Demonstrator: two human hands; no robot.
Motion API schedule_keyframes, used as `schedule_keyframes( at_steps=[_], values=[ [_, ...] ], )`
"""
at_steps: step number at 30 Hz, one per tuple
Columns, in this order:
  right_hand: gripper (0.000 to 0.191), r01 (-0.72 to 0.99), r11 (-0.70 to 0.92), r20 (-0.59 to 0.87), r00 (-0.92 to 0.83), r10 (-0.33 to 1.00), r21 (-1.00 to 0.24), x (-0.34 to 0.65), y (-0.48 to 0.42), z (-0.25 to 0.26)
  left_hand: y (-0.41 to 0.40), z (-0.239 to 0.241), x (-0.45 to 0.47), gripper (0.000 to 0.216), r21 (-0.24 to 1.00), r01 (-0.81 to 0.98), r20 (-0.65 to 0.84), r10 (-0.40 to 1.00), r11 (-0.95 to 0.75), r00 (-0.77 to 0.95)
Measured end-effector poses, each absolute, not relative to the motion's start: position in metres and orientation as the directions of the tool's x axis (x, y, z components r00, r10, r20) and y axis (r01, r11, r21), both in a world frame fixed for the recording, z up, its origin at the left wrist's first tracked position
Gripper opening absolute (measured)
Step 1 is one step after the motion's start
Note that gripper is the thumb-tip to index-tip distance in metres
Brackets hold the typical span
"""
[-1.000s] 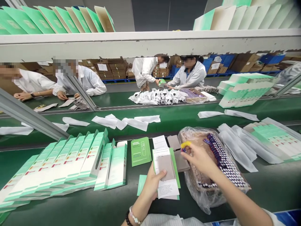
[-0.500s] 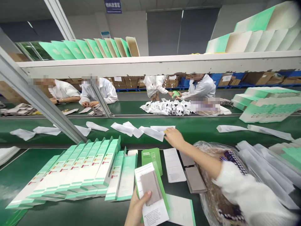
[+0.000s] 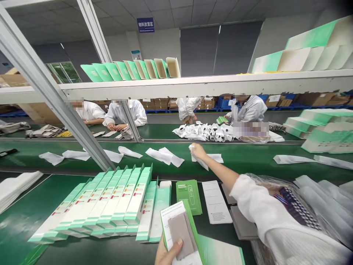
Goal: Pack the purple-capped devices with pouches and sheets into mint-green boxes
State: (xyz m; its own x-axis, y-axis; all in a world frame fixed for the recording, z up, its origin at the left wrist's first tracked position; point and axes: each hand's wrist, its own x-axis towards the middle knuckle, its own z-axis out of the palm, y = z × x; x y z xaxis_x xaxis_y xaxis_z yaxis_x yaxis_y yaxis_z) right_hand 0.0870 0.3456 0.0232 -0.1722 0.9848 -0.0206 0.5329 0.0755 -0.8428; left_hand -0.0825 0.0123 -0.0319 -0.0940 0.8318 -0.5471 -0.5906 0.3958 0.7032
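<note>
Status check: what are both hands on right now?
Right hand grips white paper sleeve on the green belt. Left hand holds stacked leaflets with grey card. Nothing blocking.

The left hand [image 3: 168,254] is cut off by the bottom edge; co-workers' faces are blurred.

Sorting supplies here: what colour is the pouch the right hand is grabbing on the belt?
White, plain, as the head view shows: the right hand grips the pouch.

A blue hanging sign [image 3: 145,25] carries white Chinese characters; print on the green leaflet [image 3: 189,191] is too small to read.
</note>
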Motion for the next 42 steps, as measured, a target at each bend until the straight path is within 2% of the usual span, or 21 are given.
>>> schedule_keyframes(
  at_steps=[3,7,10,13,16,20,23,25,30,33,36,38,40,42],
  values=[
    [0.030,0.235,0.073,0.042,-0.134,0.990,-0.969,0.131,0.319,0.045,0.015,-0.026,-0.077,0.082,0.724,-0.560,-0.482,0.876,0.403,0.007],
    [0.037,-0.134,0.044,0.070,-0.198,0.978,-0.990,0.176,0.247,0.071,0.024,-0.016,-0.066,0.065,0.861,-0.388,-0.307,0.944,0.328,0.117],
    [0.036,-0.302,-0.029,0.056,-0.269,0.961,-0.953,0.186,0.182,0.079,0.032,-0.001,-0.047,0.059,0.963,-0.195,-0.124,0.948,0.186,0.293],
    [0.032,-0.408,-0.100,0.021,-0.282,0.959,-0.907,0.183,0.128,0.076,0.032,0.017,-0.019,0.057,0.994,-0.099,0.021,0.821,0.043,0.571],
    [0.027,-0.518,-0.134,-0.026,-0.211,0.977,-0.845,0.183,0.093,0.067,0.022,0.028,0.004,0.058,0.999,-0.009,0.035,0.690,-0.042,0.723],
    [0.027,-0.658,-0.265,-0.222,-0.150,0.963,-0.704,0.194,0.061,0.051,0.011,0.027,0.016,0.067,0.997,0.067,-0.031,0.665,-0.029,0.746],
    [0.023,-0.683,-0.279,-0.306,-0.085,0.948,-0.675,0.204,0.039,0.035,0.013,0.024,0.019,0.062,0.985,0.155,-0.087,0.556,-0.076,0.827],
    [0.020,-0.653,-0.232,-0.314,0.009,0.949,-0.721,0.210,0.024,0.023,0.016,0.024,0.021,0.054,0.971,0.190,-0.102,0.469,-0.144,0.877],
    [0.021,-0.316,-0.028,-0.113,0.254,0.961,-0.948,0.228,-0.004,-0.007,0.017,0.028,0.025,0.044,0.971,0.184,-0.106,0.416,-0.153,0.903],
    [0.034,-0.119,0.026,-0.004,0.247,0.969,-0.993,0.235,-0.018,-0.015,0.018,0.023,0.029,0.047,0.965,0.226,-0.156,0.405,-0.132,0.901],
    [0.053,0.011,0.002,0.003,0.151,0.989,-1.000,0.236,-0.023,-0.012,0.018,0.011,0.036,0.046,0.974,0.210,-0.148,0.456,-0.088,0.877],
    [0.055,-0.015,-0.027,-0.028,0.116,0.993,-1.000,0.243,-0.020,-0.005,0.016,0.003,0.038,0.046,0.988,0.154,-0.127,0.511,-0.012,0.850],
    [0.052,-0.082,-0.024,-0.038,0.162,0.986,-0.996,0.259,-0.012,0.004,0.013,-0.003,0.038,0.054,0.988,0.061,-0.133,0.588,0.140,0.798],
    [0.053,-0.132,0.009,-0.032,0.307,0.951,-0.991,0.281,-0.004,0.014,0.012,-0.006,0.035,0.065,0.938,-0.089,-0.197,0.724,0.336,0.661]
  ],
)
